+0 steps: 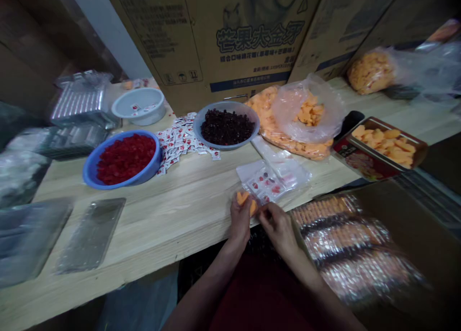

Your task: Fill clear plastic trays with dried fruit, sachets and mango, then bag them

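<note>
Near the table's front edge, my left hand [240, 219] is closed around a clear packet with orange gummy pieces [243, 197] showing above the fingers. My right hand [280, 225] is beside it, fingers pinched together close to the packet's right side. Whatever lies between those fingertips is hidden or too small to make out. Just beyond both hands lie flat clear plastic bags [264, 179] with red and dark printed spots.
A blue basin of red pieces [157, 164], small printed sachets [178, 141], a bowl of dark pieces [198, 129] and a bag of orange pieces [268, 117] line the back. A box of wrapped packs [334, 211] stands front right; clear trays [91, 235] lie left.
</note>
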Motion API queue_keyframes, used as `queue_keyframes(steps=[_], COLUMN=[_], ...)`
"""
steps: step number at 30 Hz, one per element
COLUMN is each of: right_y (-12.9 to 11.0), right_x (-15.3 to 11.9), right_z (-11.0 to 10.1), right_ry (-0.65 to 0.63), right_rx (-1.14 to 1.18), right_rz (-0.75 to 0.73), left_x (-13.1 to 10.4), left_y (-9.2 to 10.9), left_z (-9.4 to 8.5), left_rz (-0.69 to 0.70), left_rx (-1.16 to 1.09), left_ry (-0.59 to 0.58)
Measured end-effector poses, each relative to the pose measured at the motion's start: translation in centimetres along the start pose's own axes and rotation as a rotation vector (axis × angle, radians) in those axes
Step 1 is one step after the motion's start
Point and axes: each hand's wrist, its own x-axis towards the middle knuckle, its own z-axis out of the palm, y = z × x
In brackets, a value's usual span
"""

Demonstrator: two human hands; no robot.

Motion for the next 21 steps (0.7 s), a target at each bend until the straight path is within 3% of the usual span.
queue_keyframes(steps=[2, 6, 13, 17, 21], right_y=[0.3, 0.8, 0.8, -0.7, -2.0], right_x=[0.9, 2.2, 2.5, 1.6, 0.2], right_z=[-0.6, -1.0, -1.0, -0.2, 0.4], right_ry=[0.036, -0.067, -0.065, -0.109, -0.160], right_rx=[-0.111, -0.294, -0.124, 0.031, 0.142], right_rz=[0.009, -0.031, -0.045, -0.129, -0.156], left_x=[0.2, -0.3, -1.1, -1.4, -1.5], left_y=[-0.1, 0.4, 3.4, 3.4, 2.3], left_z=[0.0, -0.6, -4.2, -4.5, -4.5], left_rz=[-0.024, -0.109, -0.133, -0.111, 0.026], left_rx=[-0.009, -0.027, 0.304, 0.260, 0.349], left_ry=[0.017, 0.011, -0.362, -0.296, -0.160])
